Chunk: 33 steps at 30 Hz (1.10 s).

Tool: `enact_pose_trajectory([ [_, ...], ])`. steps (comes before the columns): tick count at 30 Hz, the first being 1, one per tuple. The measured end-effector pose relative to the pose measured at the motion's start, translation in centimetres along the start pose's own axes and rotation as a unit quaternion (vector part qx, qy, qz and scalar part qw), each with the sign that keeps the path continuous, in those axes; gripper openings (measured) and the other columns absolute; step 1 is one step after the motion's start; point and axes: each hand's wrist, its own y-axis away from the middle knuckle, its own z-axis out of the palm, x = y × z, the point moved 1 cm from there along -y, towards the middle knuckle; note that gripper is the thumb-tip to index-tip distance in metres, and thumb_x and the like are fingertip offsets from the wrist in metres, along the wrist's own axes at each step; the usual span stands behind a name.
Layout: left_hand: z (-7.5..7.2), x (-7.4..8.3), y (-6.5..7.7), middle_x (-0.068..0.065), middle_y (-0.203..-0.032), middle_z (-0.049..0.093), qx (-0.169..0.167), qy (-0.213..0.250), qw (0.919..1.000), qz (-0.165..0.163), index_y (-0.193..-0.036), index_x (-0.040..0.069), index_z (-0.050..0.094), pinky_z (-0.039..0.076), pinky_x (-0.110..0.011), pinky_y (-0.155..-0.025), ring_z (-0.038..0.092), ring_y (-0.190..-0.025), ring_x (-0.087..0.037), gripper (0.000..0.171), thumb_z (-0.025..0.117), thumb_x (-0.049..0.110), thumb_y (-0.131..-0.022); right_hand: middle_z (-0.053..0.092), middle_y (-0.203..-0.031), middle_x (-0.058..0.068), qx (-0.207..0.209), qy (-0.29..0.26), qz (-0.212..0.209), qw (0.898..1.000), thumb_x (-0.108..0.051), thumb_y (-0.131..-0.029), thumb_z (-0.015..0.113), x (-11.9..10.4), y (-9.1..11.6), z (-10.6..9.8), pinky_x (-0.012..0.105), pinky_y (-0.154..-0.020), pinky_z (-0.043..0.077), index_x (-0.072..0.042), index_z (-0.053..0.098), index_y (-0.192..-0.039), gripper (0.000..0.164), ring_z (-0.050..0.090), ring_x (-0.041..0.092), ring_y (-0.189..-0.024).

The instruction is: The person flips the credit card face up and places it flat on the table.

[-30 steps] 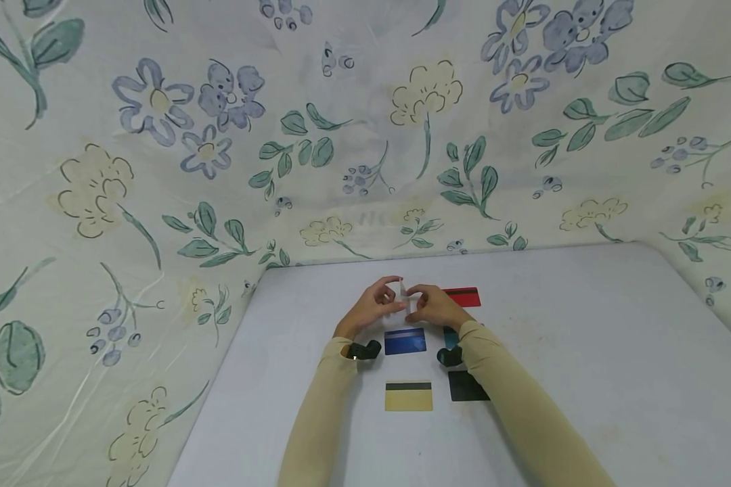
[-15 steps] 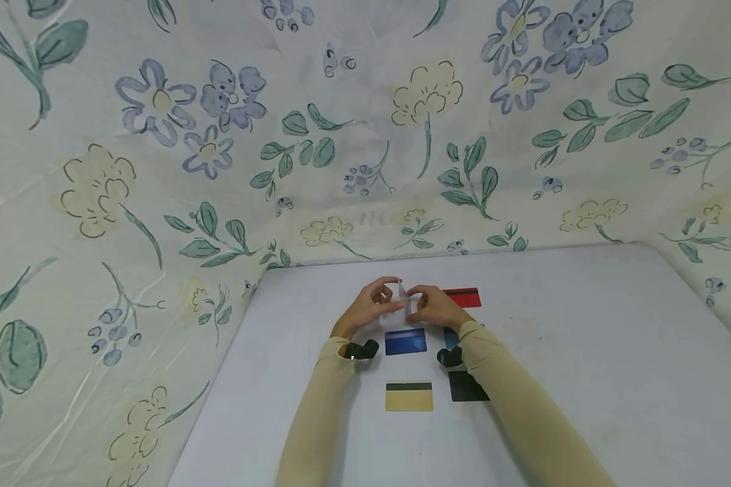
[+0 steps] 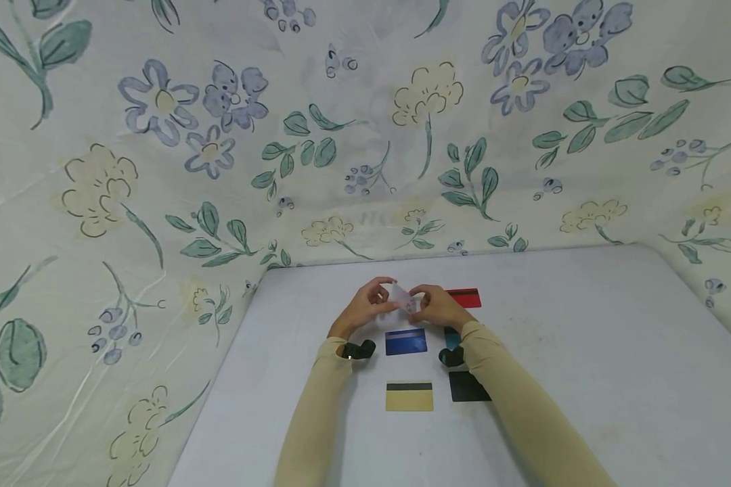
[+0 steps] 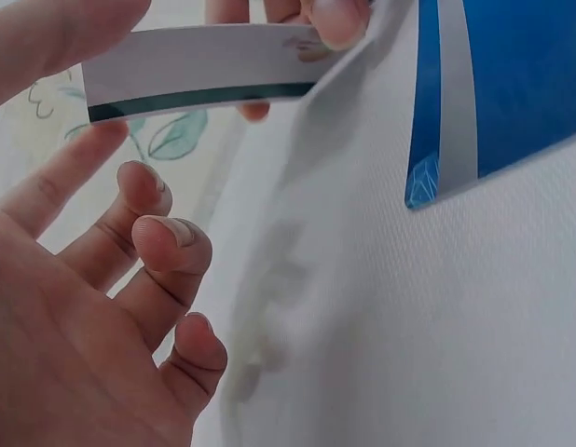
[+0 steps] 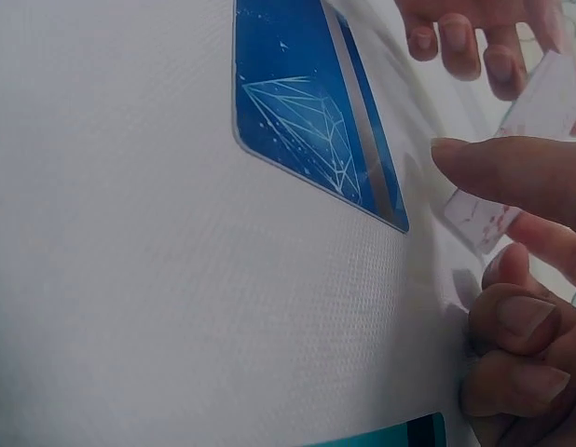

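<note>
Between my two hands a white card [image 3: 402, 296] is held up just above the table, tilted. My left hand [image 3: 364, 306] pinches one end between thumb and index finger, its other fingers loosely bent. The thumb and fingers of my right hand [image 3: 440, 308] pinch the opposite end. In the left wrist view the white card [image 4: 195, 65] shows a dark stripe along its lower edge. From the right wrist, reddish print shows on the white card [image 5: 549, 102]. A blue card [image 3: 405, 342] with a pale stripe lies flat just below the hands.
A red card [image 3: 466, 297] lies beyond my right hand. Under the right wrist, a teal card [image 3: 451, 336] is partly hidden. Nearer lie a gold card [image 3: 409, 400] and a black card [image 3: 466, 387], the latter partly under the sleeve. A floral cloth [image 3: 365, 135] rises behind the table.
The white card has turned from nearly edge-on to show more of its printed face. My left hand has shifted slightly left; the right hand has barely moved.
</note>
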Motion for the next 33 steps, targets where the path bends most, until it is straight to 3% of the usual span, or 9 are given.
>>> enact_pose_trajectory([
  [6,-0.2,-0.3,0.0,-0.005,-0.096,0.056,0.008,-0.003,0.9999,-0.014,-0.144,0.008,0.052,0.041,-0.028,-0.071,0.051,-0.077,-0.016,0.058,0.076,0.013,-0.092,0.057,-0.09,0.006,0.001,-0.001,0.002,1.0,-0.019,-0.082,0.086,0.0,0.1,-0.2,0.029,-0.07,0.042,-0.01,0.06,-0.14,0.064,0.053,0.02,-0.082],
  [19,-0.9,-0.9,0.2,-0.005,-0.1,0.052,0.01,-0.063,0.9951,-0.076,-0.141,0.014,0.058,0.041,-0.031,-0.075,0.05,-0.089,-0.019,0.059,0.082,0.025,-0.087,0.057,-0.093,0.007,0.006,0.007,0.018,1.0,-0.019,-0.083,0.086,0.1,0.1,-0.3,0.03,-0.074,0.042,-0.014,0.06,-0.141,0.063,0.053,0.02,-0.087],
  [33,-0.7,-1.4,0.4,-0.006,-0.107,0.053,0.02,-0.105,0.9891,-0.101,-0.139,0.021,0.061,0.041,-0.034,-0.081,0.05,-0.098,-0.022,0.059,0.084,0.031,-0.085,0.056,-0.091,0.007,0.012,0.002,0.023,1.0,-0.019,-0.084,0.086,0.1,-0.1,-0.2,0.03,-0.073,0.041,-0.014,0.061,-0.14,0.062,0.053,0.02,-0.085],
])
